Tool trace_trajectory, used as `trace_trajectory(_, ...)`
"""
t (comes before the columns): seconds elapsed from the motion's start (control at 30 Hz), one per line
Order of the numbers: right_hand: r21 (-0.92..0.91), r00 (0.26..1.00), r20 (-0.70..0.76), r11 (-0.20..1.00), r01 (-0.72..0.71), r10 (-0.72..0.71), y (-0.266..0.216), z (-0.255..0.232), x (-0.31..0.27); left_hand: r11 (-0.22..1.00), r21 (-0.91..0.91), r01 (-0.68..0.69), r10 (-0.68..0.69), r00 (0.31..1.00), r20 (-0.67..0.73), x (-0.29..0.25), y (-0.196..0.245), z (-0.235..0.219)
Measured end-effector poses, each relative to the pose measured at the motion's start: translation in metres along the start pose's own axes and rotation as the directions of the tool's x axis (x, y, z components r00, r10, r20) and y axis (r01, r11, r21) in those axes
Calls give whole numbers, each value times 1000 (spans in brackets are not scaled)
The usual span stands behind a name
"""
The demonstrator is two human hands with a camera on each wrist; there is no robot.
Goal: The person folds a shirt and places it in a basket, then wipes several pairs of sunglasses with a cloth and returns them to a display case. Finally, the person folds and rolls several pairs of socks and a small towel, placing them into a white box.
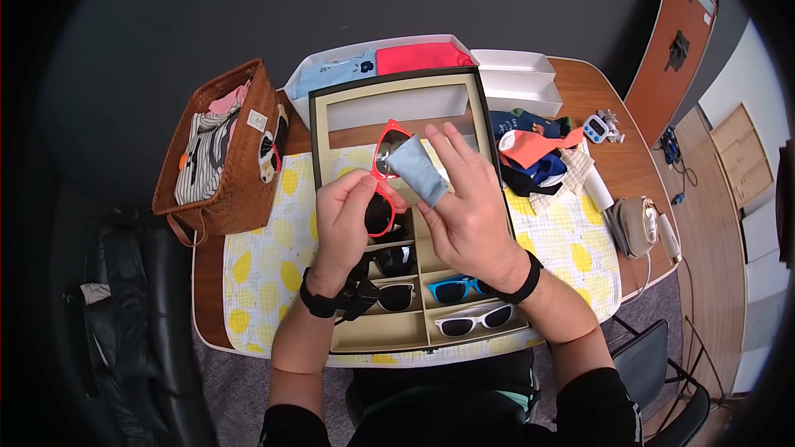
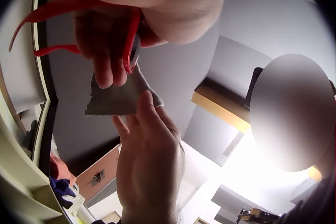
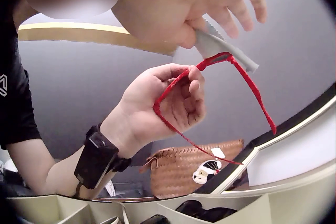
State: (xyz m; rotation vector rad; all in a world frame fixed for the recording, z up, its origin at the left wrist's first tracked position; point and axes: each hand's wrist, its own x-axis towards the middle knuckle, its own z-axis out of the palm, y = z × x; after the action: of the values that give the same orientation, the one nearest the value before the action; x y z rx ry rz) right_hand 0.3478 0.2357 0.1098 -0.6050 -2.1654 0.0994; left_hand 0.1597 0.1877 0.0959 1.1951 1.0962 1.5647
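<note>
My left hand [image 1: 342, 222] pinches red-framed sunglasses [image 1: 379, 213] at the bridge, with their temples unfolded. In my right hand [image 1: 474, 217], a light blue-grey cleaning cloth [image 1: 418, 170] is held between thumb and fingers, while other fingers extend past it. The cloth overlaps one lens in the head view and lies right at the frame in the right wrist view. Both hands are above an open compartment case [image 1: 377, 335]. Inside it lie black sunglasses [image 1: 395, 260], beige sunglasses [image 1: 396, 297], blue sunglasses [image 1: 452, 290] and white sunglasses [image 1: 474, 320].
The case's windowed lid [image 1: 397, 79] stands raised behind the hands. A woven basket [image 1: 252, 186] of clothes is at left. White boxes [image 1: 513, 83] stand at the back. Socks [image 1: 538, 149], a digital timer [image 1: 595, 128] and a beige corded device [image 1: 636, 228] lie at right.
</note>
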Motion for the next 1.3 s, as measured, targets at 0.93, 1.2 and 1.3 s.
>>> trace_trajectory(0.93,120,998,67,993,-3,-6,5,-4,2,998,36,51,-55,992,110,-3,3,0)
trace_trajectory(1.2,92,999,-18,995,-37,39,14,4,2,998,-17,68,-65,989,136,0,-2,-5)
trace_trajectory(1.3,214,991,106,975,59,-83,8,1,2,999,-16,42,-41,994,99,2,-4,-6)
